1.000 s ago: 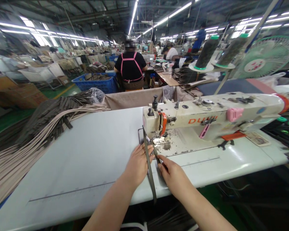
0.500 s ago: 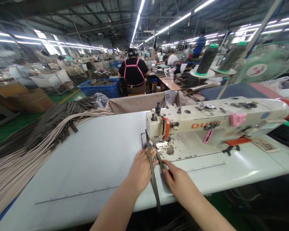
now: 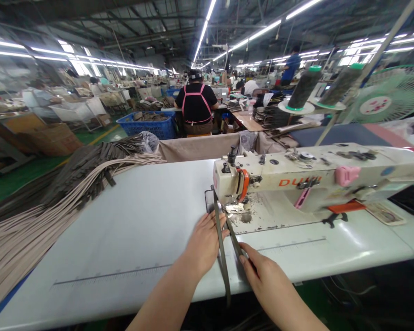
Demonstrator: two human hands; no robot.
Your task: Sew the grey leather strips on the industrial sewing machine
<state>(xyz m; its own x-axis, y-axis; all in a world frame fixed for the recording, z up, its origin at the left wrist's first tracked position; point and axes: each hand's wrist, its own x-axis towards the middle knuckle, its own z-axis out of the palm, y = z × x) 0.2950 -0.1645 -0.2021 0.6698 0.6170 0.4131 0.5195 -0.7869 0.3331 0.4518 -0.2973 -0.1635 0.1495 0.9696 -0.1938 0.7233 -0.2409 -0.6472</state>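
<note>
A narrow dark olive strap [image 3: 221,250] runs from the presser foot area of the sewing machine [image 3: 279,174], over the fingers of my left hand, and hangs past the table's front edge. My left hand [image 3: 205,236] lies flat beside the needle area, fingers stretched forward and thumb against the strap's other stretch. That second stretch slants from the machine toward my right hand [image 3: 262,269], which pinches it between thumb and fingers just above the table. The needle point itself is hidden behind the machine head and my left fingers.
Bundled beige straps [image 3: 72,202] and dark straps [image 3: 79,170] drape over the table's left side. Two thread cones [image 3: 305,89] and a green fan [image 3: 376,103] stand at right. Ahead, a co-worker [image 3: 196,101] sits beside a blue basket [image 3: 148,126].
My right hand has drawn slightly back toward me along the strap. My left hand stays beside the needle area. The whole view has shifted a little.
</note>
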